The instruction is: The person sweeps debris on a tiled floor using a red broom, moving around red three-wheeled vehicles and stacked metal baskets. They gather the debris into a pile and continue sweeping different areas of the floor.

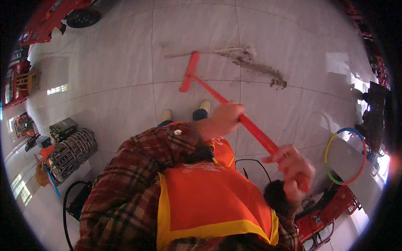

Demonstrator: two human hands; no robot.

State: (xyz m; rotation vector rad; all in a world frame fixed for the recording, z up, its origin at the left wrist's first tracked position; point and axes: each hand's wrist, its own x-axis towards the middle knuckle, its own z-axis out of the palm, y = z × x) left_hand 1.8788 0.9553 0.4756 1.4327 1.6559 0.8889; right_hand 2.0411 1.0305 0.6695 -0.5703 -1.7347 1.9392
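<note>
A red long-handled floor tool point(257, 130) with a narrow crosswise head slants across the view; whether it is a broom or a squeegee cannot be told. My left hand point(222, 119) grips its handle midway, and my right hand point(295, 172) is closed round the upper end. The tool's head point(189, 71) is in front of my shoes, left of a streak of brown dirt point(260, 68) on the pale tiles. By the dirt lies a thin whitish strip point(229, 49). The head is slightly blurred, and its contact with the floor cannot be told.
A coiled metal rack point(73, 150) and a green box point(63, 129) stand at left. A multicoloured hoop point(327, 157) is at right, near red machinery point(329, 216). More red machines point(40, 25) line the far left edge. A wooden stool point(26, 81) stands below them.
</note>
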